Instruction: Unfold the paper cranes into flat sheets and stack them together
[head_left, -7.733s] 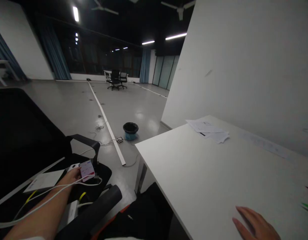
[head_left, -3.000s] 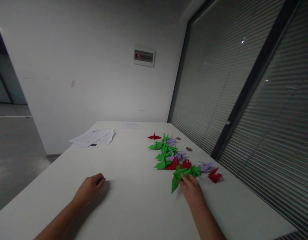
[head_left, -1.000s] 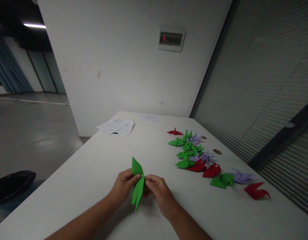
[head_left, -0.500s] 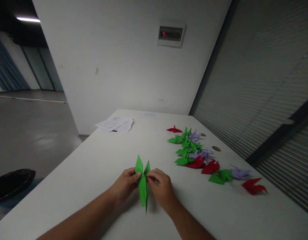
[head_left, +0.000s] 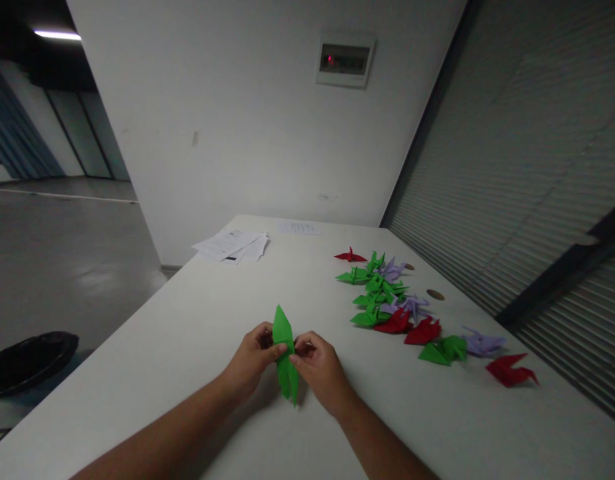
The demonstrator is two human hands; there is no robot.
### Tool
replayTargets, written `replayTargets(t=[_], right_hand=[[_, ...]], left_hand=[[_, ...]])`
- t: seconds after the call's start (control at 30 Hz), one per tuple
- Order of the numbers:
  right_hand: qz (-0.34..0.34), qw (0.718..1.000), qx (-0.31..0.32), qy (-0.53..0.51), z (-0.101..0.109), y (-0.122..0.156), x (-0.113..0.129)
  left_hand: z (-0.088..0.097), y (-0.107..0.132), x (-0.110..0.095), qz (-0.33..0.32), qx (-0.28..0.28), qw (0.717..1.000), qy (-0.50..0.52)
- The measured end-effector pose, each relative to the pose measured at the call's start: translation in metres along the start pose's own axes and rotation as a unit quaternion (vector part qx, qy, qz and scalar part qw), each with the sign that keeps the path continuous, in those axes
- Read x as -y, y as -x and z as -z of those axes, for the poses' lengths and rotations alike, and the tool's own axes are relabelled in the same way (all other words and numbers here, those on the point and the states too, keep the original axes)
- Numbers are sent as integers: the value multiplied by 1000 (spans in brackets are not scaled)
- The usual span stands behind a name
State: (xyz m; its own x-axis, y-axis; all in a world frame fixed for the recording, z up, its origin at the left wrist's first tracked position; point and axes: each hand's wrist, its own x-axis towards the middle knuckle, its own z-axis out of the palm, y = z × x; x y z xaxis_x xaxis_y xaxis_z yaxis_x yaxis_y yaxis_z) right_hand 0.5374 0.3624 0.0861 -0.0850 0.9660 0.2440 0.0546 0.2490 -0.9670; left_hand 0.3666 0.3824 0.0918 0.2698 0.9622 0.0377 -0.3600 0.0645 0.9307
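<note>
A green origami paper point(head_left: 282, 328), folded into a long pointed shape, is held upright above the white table point(head_left: 197, 347). My left hand point(head_left: 257, 353) pinches its left edge near the middle, thumb in front. On the opposite edge my right hand point(head_left: 320, 367) is closed, with thumb and fingers gripping the paper. Two narrow points hang down below the fingers. The fold behind the front flap is hidden. To the right lie finished-looking paper cranes: several green ones point(head_left: 370, 316), red ones point(head_left: 512, 371) and purple ones point(head_left: 482, 343).
Printed sheets point(head_left: 227, 245) lie at the table's far left, with another sheet point(head_left: 300, 228) by the wall. A round hole cover point(head_left: 436, 295) sits near the right edge, beside window blinds point(head_left: 562, 280). A black-lined bin point(head_left: 32, 360) stands on the floor at left.
The small right upper point of the green paper no longer shows; it appears folded down behind. My right hand has shifted slightly in to the paper's middle. The view has moved slightly.
</note>
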Motion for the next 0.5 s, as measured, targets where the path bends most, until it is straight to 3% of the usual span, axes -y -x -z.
replayTargets(t=[0.2, 0.5], right_hand=[[64, 990, -4, 128, 4, 2, 5], [34, 993, 10, 113, 0, 7, 6]], left_hand=[[-2, 0, -3, -4, -28, 998, 59], [4, 0, 0, 17, 16, 1000, 19]])
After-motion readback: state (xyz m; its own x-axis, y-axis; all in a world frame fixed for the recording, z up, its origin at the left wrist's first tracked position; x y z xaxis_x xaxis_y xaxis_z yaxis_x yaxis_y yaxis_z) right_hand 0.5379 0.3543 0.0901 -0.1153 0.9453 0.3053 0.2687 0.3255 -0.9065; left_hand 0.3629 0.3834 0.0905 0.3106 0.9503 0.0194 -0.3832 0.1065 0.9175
